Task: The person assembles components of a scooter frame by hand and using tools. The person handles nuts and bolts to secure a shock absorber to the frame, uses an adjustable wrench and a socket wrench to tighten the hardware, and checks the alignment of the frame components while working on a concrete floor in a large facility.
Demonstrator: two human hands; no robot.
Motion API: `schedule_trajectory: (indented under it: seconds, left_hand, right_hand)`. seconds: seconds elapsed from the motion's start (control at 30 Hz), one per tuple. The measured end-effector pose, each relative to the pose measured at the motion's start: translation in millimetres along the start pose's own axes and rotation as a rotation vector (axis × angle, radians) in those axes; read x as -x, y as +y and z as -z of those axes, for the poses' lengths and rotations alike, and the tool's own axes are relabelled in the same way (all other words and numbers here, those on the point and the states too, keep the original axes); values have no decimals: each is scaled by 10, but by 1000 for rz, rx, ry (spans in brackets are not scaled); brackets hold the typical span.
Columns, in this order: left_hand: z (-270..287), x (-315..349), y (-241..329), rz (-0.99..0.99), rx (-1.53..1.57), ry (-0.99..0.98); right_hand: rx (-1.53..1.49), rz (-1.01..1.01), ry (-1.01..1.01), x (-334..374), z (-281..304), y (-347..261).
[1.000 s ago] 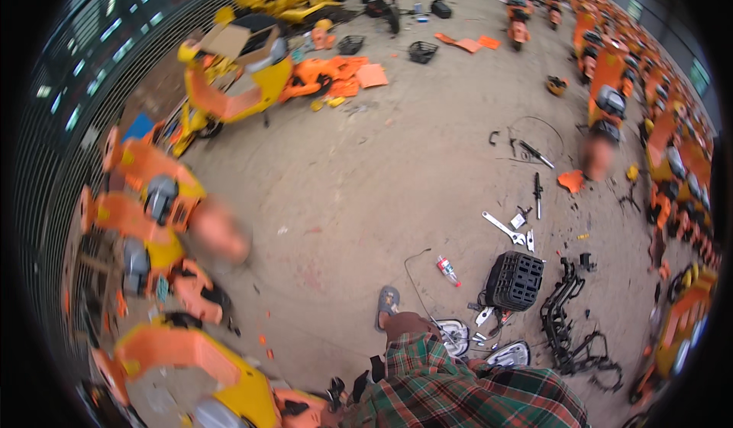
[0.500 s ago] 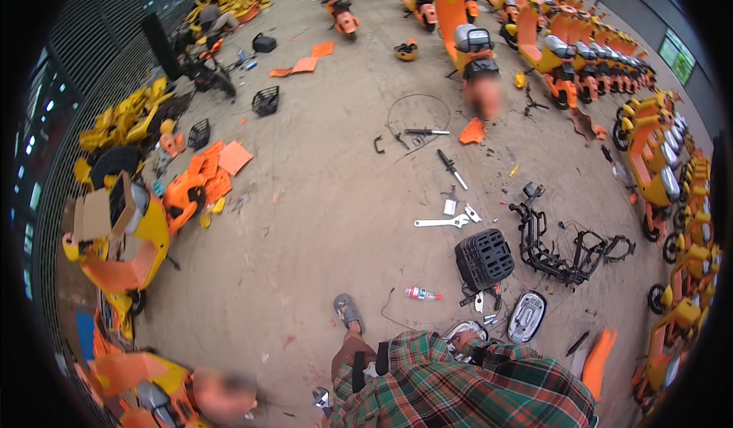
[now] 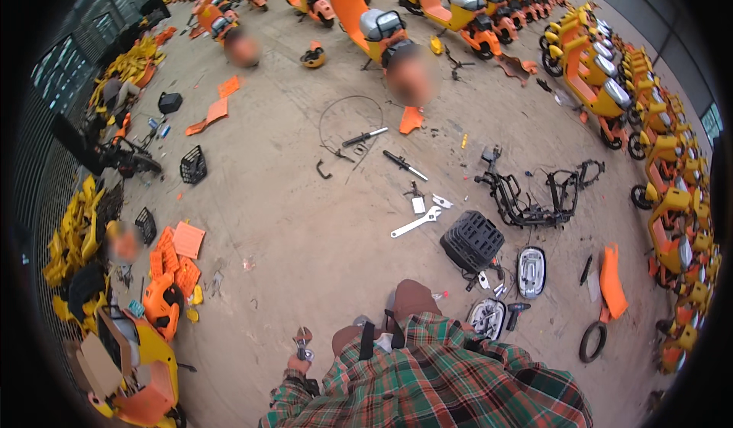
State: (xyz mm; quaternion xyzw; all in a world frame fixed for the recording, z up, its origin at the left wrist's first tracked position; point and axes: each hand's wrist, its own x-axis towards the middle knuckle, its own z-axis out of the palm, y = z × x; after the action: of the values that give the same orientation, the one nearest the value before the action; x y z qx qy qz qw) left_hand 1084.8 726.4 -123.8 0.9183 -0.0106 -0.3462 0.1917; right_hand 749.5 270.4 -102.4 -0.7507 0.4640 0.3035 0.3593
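Note:
My left hand [image 3: 298,365] is closed round a metal wrench [image 3: 304,342], its jaws pointing away from me, low over the floor left of my knees. My right hand is out of sight, with the plaid shirt covering that side. Nearest on the right lies an oval silver-and-black housing [image 3: 487,319], partly behind my sleeve. Beside it sits a dark power drill [image 3: 518,313]. A second oval housing [image 3: 531,272] lies just beyond. Farther out is a large silver adjustable wrench [image 3: 416,222].
A black crate [image 3: 473,241] stands ahead, with a bare black scooter frame [image 3: 534,195] behind it. An orange panel [image 3: 611,283] and a small tyre [image 3: 592,342] lie to the right. A yellow scooter [image 3: 156,363] carries a cardboard box at left. Rows of scooters line the right.
My view has turned right and my body has lowered, knees now bent. My left hand has come into view with the wrench. My right hand, earlier at the oval housing, is gone from view.

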Motion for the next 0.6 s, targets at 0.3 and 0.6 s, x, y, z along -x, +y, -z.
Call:
schedule_trajectory:
  seconds: [0.3, 0.6]
  left_hand:
    - [731, -1159, 2186, -291, -1, -130]
    - [117, -2053, 3014, -243, 23, -319]
  right_hand:
    - [-315, -210, -14, -1227, -228, -50]
    - [-415, -148, 284, -1765, 1655, -264]
